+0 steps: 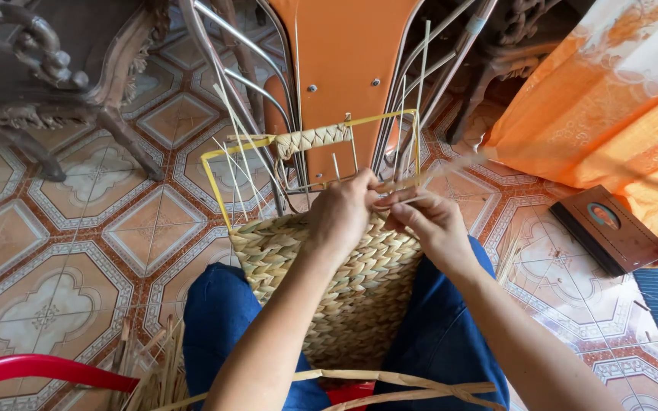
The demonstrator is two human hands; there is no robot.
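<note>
both hands (342, 211) weaving basket (344, 289), strands pinched

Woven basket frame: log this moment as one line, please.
left hand grips woven basket top edge | right hand pinches straw strand | yellow wire frame partly woven | basket rests between knees

The woven basket (344, 281) lies on the person's lap, its wire frame (306, 152) at the far end. Both hands meet at the basket's far edge. A chair (344, 61) stands beyond, a framed picture (609, 227) right on the floor (78, 228).
</note>
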